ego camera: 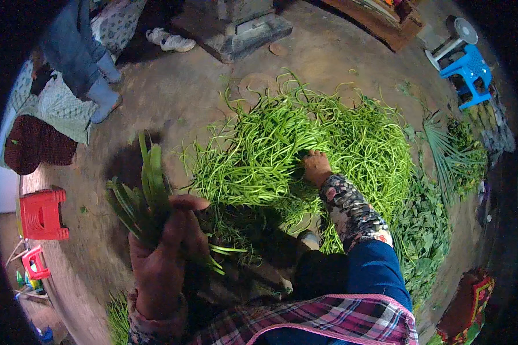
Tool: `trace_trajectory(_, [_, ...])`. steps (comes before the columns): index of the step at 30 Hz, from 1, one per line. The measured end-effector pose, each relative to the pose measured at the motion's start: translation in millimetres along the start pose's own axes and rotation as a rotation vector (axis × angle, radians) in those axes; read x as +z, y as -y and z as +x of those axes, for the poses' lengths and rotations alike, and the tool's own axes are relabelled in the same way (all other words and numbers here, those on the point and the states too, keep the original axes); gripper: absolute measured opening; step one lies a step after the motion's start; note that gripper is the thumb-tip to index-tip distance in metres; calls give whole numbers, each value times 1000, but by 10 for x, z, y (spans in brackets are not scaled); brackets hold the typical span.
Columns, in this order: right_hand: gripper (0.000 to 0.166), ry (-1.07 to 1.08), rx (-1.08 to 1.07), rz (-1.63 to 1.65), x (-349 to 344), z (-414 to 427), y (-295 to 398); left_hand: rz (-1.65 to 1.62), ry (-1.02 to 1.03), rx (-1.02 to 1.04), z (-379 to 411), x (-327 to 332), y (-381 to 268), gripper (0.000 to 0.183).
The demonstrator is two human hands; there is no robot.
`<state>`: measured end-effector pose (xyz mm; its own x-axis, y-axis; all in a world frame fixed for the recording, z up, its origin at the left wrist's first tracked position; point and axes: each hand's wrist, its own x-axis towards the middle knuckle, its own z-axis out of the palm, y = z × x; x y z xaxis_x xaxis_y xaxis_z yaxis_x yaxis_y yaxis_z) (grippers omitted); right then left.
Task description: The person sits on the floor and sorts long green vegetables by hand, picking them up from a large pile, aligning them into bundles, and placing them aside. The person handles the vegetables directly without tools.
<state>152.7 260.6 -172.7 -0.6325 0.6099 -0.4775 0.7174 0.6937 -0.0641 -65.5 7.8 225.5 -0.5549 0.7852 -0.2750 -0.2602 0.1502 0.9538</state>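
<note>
My left hand point(172, 246) is closed around a bunch of green leafy stalks point(149, 189), held up at the left with cut-looking pale ends sticking out to the right. My right hand point(317, 167) reaches into a large heap of long, thin green stalks point(263, 146) on the floor. Its fingertips touch the stalks; whether they grip any is hidden. More stalks point(380, 151) spread to the right of that hand. A floral sleeve covers the right forearm, and a plaid apron point(328, 317) shows at the bottom.
Broad green leaves point(423, 228) and a fan-shaped palm leaf point(442, 146) lie at the right. A blue plastic stool point(470, 73) stands upper right, red plastic stools point(43, 214) at the left. Another person's legs point(80, 56) are upper left, near a white shoe point(170, 40). More stalks point(118, 319) lie lower left.
</note>
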Motion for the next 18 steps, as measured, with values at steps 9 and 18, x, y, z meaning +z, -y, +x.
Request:
trace_trajectory(9, [70,71,-44,125,-136,-145,36,13,-169,137,104,-170,-6,29])
trace_trajectory(18, [45,-129,-116,60,-1023,-680,-104,-193,-55,254,77,-304,-69,28])
